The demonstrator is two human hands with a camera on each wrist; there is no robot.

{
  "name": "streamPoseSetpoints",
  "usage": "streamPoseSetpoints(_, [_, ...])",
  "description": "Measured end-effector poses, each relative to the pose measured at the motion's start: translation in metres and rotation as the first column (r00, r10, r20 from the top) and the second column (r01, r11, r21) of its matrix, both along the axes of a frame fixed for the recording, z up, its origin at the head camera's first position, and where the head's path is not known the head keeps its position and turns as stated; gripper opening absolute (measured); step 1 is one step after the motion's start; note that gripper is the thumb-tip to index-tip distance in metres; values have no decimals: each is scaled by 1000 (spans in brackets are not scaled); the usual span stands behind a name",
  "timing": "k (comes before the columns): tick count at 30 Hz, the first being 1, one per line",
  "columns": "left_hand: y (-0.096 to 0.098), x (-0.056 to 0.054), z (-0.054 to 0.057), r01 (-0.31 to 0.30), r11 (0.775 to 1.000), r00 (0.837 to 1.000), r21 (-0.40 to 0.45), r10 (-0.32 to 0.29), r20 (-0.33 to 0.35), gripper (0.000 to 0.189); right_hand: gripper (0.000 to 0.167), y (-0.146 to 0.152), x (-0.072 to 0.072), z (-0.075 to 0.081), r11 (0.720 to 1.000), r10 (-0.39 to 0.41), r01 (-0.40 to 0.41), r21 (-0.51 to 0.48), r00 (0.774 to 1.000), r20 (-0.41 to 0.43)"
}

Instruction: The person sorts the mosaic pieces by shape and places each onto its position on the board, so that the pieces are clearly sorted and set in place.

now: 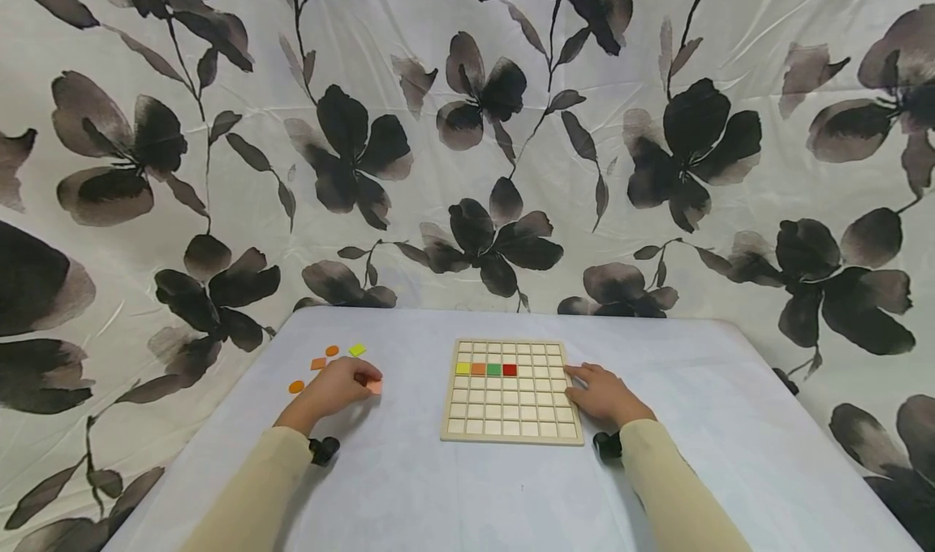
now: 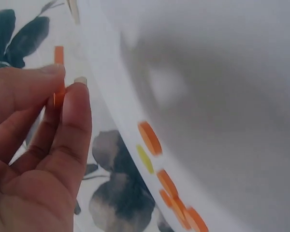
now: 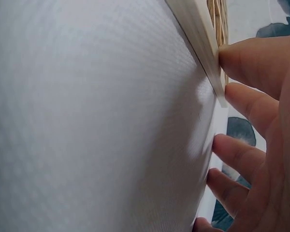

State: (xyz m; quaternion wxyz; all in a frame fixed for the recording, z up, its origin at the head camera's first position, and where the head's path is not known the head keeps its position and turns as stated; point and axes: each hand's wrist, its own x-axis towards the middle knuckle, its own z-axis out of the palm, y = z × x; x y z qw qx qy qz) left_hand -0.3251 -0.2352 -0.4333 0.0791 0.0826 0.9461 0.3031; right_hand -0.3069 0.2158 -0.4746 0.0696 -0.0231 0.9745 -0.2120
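My left hand [image 1: 338, 390] pinches a thin orange square tile [image 2: 59, 54] between thumb and fingertips, raised over the left part of the table. In the head view that tile [image 1: 375, 386] peeks out beyond the fingers. A wooden grid board [image 1: 511, 438] lies flat at the middle. Along its second row from the back sit a yellow tile [image 1: 463, 368], an orange tile [image 1: 478, 369], a green tile [image 1: 494, 369] and a red tile [image 1: 510, 370], side by side. My right hand [image 1: 605, 395], fingers extended and spread, touches the board's right edge with thumb and fingertip.
Loose pieces lie beyond and left of my left hand: an orange disc [image 1: 295, 386], an orange square piece [image 1: 318, 364], another orange disc [image 1: 332, 350] and a yellow square piece [image 1: 357, 349]. A white cloth [image 1: 409, 487] covers the table, with a floral curtain [image 1: 424, 16] behind.
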Motion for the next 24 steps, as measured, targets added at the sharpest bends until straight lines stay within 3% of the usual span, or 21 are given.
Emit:
streamPoseSetpoints(7, [14,-7,-6,-10,1000,1000,10,10,-27,29,53,0,0,-1,1000,0,0,1,1000,-4])
streamPoseSetpoints(17, [43,-14,-1,-6,997,1000,80,5,18,30,53,0,0,-1,1000,-1,1,4,1000,-1])
streamPoseSetpoints(24, [57,-15,-2,37,990,999,137,-39,13,31,53,0,-1,-2,1000,4,-4,7,1000,0])
